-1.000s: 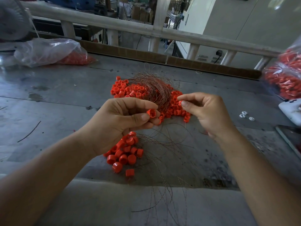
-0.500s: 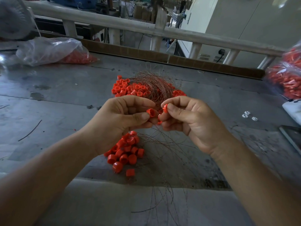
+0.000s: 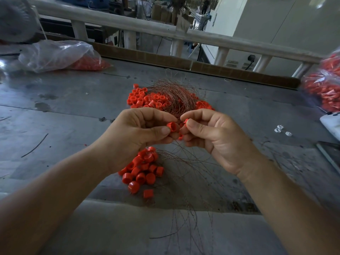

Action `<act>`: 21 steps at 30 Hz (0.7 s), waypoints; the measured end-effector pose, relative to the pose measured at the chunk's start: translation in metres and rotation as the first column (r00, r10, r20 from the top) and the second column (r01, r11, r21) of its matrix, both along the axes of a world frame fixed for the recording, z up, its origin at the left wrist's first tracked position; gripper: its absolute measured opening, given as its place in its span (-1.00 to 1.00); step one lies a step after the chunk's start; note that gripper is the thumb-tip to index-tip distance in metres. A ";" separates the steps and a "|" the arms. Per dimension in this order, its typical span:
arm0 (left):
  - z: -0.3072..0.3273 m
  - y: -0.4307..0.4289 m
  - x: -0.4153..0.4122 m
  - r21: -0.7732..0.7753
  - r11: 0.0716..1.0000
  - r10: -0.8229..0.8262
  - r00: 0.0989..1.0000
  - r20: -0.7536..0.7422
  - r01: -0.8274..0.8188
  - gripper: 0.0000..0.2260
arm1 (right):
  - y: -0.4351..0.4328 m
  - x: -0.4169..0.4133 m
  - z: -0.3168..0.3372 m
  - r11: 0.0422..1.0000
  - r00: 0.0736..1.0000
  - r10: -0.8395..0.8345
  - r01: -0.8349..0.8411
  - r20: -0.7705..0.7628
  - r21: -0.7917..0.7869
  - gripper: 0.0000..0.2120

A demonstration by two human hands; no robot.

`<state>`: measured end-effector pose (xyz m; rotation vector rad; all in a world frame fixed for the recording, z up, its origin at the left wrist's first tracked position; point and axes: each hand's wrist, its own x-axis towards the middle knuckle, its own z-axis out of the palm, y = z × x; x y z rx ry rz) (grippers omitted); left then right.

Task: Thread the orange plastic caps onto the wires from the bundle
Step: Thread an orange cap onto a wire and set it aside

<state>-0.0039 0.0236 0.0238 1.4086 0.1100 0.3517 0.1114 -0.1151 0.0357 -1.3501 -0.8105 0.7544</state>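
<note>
My left hand pinches an orange cap between thumb and fingers, its open end facing right. My right hand pinches a second orange cap just beside it; the two hands nearly touch. Thin copper wires trail down from between the hands toward me. Behind the hands lies the tangled wire bundle on a heap of loose orange caps. A smaller heap of caps lies under my left wrist.
The work goes on over a grey metal table. A clear bag of orange caps lies at the back left, another bag at the right edge. Small white bits and a white object sit right. A railing runs behind.
My right hand has come from the far heap with a cap and moved left, close against my left hand. The left hand has kept its cap in place.
</note>
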 end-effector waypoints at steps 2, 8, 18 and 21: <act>0.000 -0.001 0.000 0.005 1.000 0.010 1.000 -0.004 -0.010 -0.81 | 0.000 -0.001 -0.002 1.000 0.997 -0.016 0.016 0.072 -0.001 -0.90; 0.001 0.000 0.001 -0.007 0.998 0.064 0.998 -0.015 -0.064 -0.80 | 0.002 -0.008 -0.005 0.992 0.873 -0.124 0.116 0.471 0.045 -0.77; 0.001 -0.004 0.002 -0.013 0.994 0.107 0.994 -0.021 -0.108 -0.81 | 0.004 -0.017 -0.010 0.973 0.757 -0.232 0.193 0.611 0.131 -0.73; 0.001 -0.005 0.002 0.025 0.991 0.130 0.991 -0.020 -0.129 -0.79 | 0.005 -0.018 -0.012 0.968 0.739 -0.250 0.200 0.626 0.151 -0.74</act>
